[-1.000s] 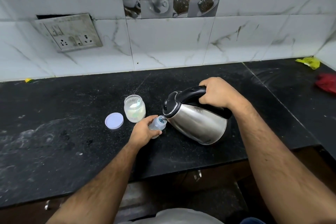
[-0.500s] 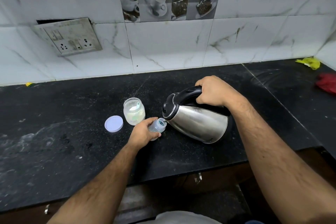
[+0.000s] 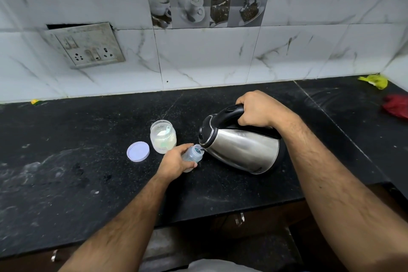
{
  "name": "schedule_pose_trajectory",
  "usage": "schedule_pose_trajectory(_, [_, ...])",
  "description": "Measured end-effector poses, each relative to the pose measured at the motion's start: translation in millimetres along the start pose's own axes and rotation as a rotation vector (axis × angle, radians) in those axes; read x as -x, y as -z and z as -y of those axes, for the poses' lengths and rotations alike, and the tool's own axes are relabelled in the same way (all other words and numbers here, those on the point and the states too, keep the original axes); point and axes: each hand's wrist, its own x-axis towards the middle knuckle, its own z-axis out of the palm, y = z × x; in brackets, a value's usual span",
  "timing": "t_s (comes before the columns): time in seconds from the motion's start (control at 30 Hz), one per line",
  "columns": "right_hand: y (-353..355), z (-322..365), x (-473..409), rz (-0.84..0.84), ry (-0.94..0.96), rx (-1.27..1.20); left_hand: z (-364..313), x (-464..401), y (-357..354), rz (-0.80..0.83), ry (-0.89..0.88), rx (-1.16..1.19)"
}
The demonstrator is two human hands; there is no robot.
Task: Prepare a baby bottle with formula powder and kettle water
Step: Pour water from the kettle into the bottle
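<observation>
From the head view, my right hand (image 3: 257, 109) is wrapped around the black handle of the steel kettle (image 3: 241, 147), which is tipped toward nine o'clock so its spout sits right at the mouth of the baby bottle (image 3: 194, 154). My left hand (image 3: 176, 161) curls around the bottle's body, holding it on the black counter (image 3: 66, 172), leaning a little toward the spout. Whether water is running I cannot tell; the mouth is too small to read.

Just at ten o'clock from the bottle stands the open formula jar (image 3: 163, 137) with powder and a scoop inside, and its lid (image 3: 138, 151) lies flat beside it at nine o'clock.

To pour well, I judge I should keep the spout over the narrow opening, raise the kettle's base slowly for a thin stream, and hold the bottle firmly below the neck so hot water cannot reach my fingers. I should level the kettle before the bottle brims.
</observation>
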Motion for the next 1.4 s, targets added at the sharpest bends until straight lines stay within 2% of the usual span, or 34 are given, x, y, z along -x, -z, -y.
schedule_pose_trajectory(1.4, [13.1,12.1,-4.9,0.035,-0.004,0.042,-3.6,1.4,3.7,0.008,-0.013,0.007])
